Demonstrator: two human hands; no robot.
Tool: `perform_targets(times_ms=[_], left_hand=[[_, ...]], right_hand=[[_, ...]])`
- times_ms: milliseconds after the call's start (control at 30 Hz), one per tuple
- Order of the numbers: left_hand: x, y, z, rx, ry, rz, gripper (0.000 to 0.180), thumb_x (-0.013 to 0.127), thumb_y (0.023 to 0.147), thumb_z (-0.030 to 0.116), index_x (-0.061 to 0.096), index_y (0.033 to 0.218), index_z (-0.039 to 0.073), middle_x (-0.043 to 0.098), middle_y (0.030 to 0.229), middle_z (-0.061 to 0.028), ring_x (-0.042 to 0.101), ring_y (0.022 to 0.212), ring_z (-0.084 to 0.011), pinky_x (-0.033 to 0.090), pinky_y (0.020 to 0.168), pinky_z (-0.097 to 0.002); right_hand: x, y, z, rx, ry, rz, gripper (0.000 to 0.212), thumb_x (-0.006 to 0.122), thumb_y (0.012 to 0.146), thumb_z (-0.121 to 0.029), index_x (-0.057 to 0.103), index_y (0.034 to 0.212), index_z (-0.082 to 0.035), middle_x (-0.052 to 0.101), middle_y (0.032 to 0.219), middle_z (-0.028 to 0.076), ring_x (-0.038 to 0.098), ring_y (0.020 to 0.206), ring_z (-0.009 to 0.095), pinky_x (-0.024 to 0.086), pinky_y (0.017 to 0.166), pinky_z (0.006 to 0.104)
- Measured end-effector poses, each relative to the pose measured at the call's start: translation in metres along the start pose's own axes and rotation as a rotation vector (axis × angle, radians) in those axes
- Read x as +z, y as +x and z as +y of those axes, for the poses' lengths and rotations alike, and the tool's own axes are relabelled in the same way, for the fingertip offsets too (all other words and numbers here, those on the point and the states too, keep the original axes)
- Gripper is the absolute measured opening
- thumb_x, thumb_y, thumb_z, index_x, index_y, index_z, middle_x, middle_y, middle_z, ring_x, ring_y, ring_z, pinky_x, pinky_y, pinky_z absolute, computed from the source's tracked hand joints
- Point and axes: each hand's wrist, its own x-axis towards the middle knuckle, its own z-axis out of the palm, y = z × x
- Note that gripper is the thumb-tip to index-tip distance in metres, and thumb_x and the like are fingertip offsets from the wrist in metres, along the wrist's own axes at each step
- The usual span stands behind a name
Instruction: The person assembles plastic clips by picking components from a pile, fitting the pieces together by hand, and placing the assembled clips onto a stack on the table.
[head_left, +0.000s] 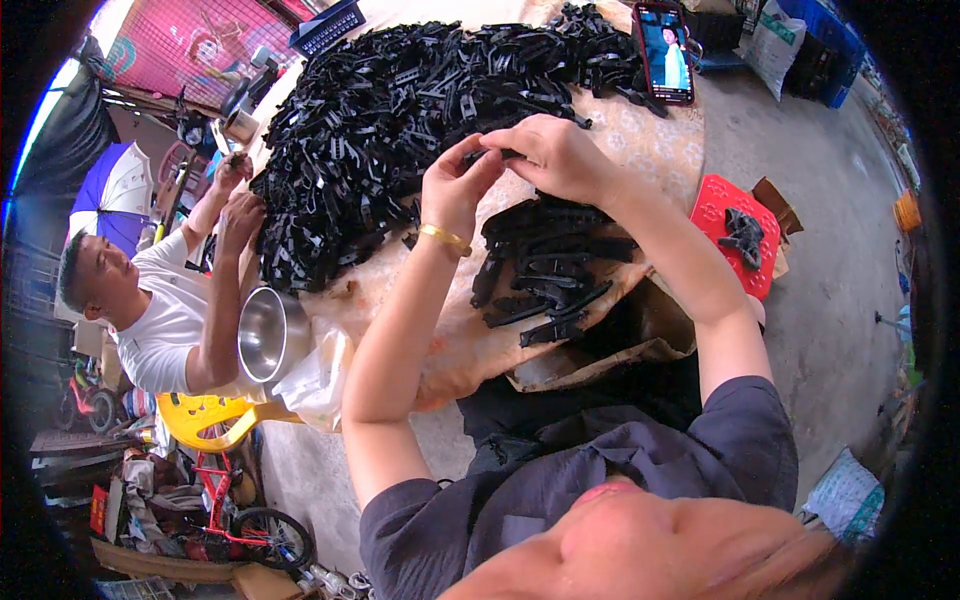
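Out in front of me, above the table, both my hands meet at a small black plastic part (507,154). My left hand (458,190), with a gold bangle at its wrist, pinches one end. The other end sits between the fingers of my right hand (556,160), which partly cover it. Behind them spreads a big heap of loose black plastic parts (370,120). Below my right hand, nearer me, lies a smaller pile of long black pieces (545,262), several of them roughly side by side.
A phone (664,55) stands at the table's far right. At left, a person in white (165,325) works at the heap beside a steel bowl (273,335) and a clear plastic bag (318,375). A red stool (735,225) stands right; an open sack (640,335) hangs near my lap.
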Motion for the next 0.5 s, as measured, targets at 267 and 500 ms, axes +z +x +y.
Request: perform_targets(times_ms=[267, 500], left_hand=[[0.001, -0.004, 0.014, 0.255, 0.424, -0.089, 0.035, 0.065, 0.074, -0.003, 0.056, 0.108, -0.005, 0.062, 0.097, -0.0078, 0.057, 0.083, -0.0097, 0.048, 0.074, -0.0209], [0.003, -0.005, 0.013, 0.373, 0.663, -0.085, 0.034, 0.067, 0.072, -0.001, 0.06, 0.105, 0.0, 0.064, 0.092, -0.0057, 0.058, 0.079, -0.0075, 0.047, 0.073, -0.0206]], right_hand=[[-0.007, -0.001, 0.018, 0.366, 0.562, -0.162, 0.042, 0.069, 0.072, -0.019, 0.057, 0.11, -0.004, 0.062, 0.098, 0.011, 0.058, 0.085, 0.014, 0.046, 0.078, 0.0281], [-0.009, -0.004, 0.014, 0.281, 0.388, -0.104, 0.033, 0.07, 0.072, -0.018, 0.063, 0.099, -0.002, 0.065, 0.081, 0.011, 0.059, 0.07, 0.012, 0.047, 0.066, 0.0268]])
